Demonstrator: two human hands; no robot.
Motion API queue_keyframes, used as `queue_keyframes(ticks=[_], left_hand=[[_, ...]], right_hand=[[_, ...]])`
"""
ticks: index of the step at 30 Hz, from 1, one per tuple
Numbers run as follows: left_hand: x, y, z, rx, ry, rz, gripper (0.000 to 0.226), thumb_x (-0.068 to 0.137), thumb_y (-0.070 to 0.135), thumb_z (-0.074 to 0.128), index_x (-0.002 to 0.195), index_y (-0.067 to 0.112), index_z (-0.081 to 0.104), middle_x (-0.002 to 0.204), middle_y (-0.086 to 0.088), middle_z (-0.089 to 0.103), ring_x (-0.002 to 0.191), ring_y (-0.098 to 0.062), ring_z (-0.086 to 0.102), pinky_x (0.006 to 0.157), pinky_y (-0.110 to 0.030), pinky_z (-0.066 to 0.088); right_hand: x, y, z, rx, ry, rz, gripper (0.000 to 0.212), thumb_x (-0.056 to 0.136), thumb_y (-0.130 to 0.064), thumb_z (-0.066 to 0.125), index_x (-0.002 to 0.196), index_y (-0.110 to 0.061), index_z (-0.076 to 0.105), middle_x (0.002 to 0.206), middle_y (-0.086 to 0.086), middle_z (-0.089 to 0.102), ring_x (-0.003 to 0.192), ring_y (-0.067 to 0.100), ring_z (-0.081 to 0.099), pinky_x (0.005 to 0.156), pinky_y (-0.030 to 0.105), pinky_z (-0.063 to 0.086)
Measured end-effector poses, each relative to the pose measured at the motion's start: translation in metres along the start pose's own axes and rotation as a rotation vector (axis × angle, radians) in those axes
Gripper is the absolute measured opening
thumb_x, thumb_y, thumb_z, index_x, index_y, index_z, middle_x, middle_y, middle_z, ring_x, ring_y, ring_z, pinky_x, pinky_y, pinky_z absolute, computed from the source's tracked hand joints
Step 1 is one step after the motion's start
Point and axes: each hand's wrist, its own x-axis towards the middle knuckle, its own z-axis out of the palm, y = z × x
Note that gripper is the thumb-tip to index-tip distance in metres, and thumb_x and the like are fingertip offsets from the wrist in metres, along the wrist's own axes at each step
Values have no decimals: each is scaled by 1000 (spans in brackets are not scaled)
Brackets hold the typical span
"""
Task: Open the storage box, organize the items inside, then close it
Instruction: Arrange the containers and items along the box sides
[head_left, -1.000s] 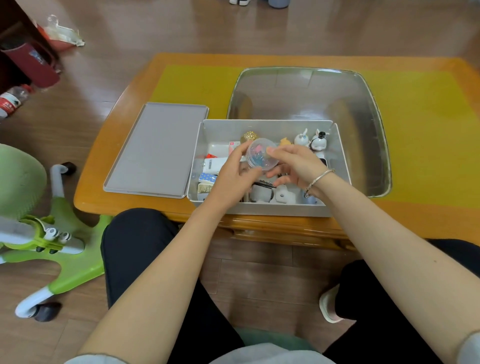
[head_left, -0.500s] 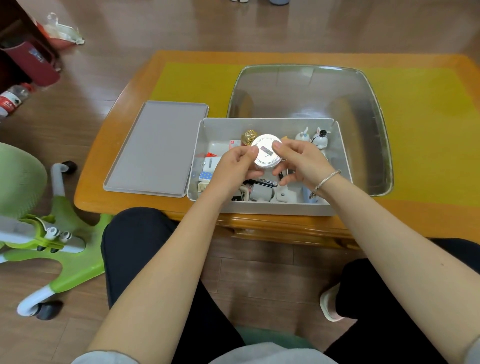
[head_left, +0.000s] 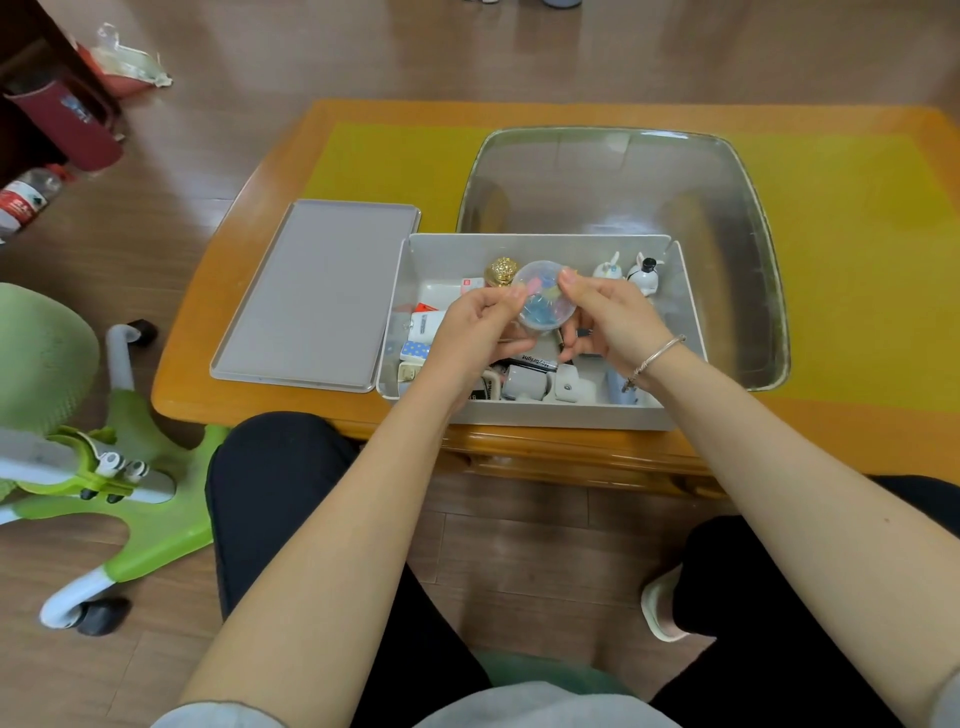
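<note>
Both hands (head_left: 540, 325) pinch clear tub (head_left: 543, 296), base up.

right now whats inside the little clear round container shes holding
The clear round container, pinched between the left hand and right hand over the storage box, holds small blue, pink and yellow pieces. The fingertips cover its edges, and the pieces are too small to identify.

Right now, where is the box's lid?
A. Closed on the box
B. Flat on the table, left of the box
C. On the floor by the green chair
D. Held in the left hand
B: the lid lies flat on the table, beside the open box, while both hands hold a small clear tub.
</note>
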Motion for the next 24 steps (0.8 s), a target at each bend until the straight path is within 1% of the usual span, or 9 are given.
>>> queue_keyframes(ticks=[2,3,7,9,13,16,18,21,24], left_hand=[[0,2,-1,-7,-36,-35,19,95,33,57,97,16,63,100,-11,67,90,-18,65,83,-32,57],[1,3,-1,-11,-58,-57,17,95,34,56,94,19,63,97,-8,68,90,-18,66,83,-33,57],[2,3,-3,-43,-112,-128,18,97,34,54,99,20,64,107,-11,69,98,-22,68,78,-31,58],[2,4,-3,-38,-127,-118,23,94,39,58,100,17,66,105,-11,70,93,-20,69,74,-29,57],[3,5,-6,-36,-108,-124,34,95,41,54,104,10,65,93,-8,71,81,-15,70,62,-24,55],[4,5,-7,-3,-99,-130,33,97,40,51,102,10,64,90,-9,70,79,-15,70,57,-22,53],[3,4,-5,-3,-99,-122,31,98,37,50,99,9,63,88,-9,69,77,-15,70,56,-23,55],[2,2,-2,-41,-90,-97,28,98,34,51,96,9,63,88,-10,67,78,-14,70,62,-28,58],[4,1,0,-52,-92,-112,24,96,35,54,100,12,63,94,-9,70,85,-18,71,66,-33,59]], right_hand=[[0,0,-2,-19,7,12,34,92,-41,55,80,-11,66,52,5,53,49,17,52,49,29,53],[-1,0,-3,-26,14,12,32,91,-42,57,79,-14,67,55,5,53,49,15,52,47,27,52],[-3,1,-4,-39,18,3,28,88,-45,60,79,-20,70,64,3,57,53,11,54,47,25,51],[-3,0,-4,-16,26,26,32,88,-46,59,76,-18,68,64,5,58,53,13,55,48,26,52],[-3,-5,-6,61,-17,119,43,89,-48,55,95,-6,64,71,7,61,56,14,57,49,29,53],[-3,-6,-5,13,-33,128,39,93,-42,52,96,-5,62,68,6,61,57,14,56,48,26,52],[-3,-7,-4,9,-15,102,35,96,-37,49,88,-5,61,66,7,59,56,13,52,48,26,51],[-3,-9,-2,-13,-1,60,35,98,-32,47,76,-7,59,60,4,56,53,13,50,47,26,49],[-2,-9,-1,-93,51,51,31,98,-33,47,81,-11,60,68,4,55,57,10,51,43,25,48]])
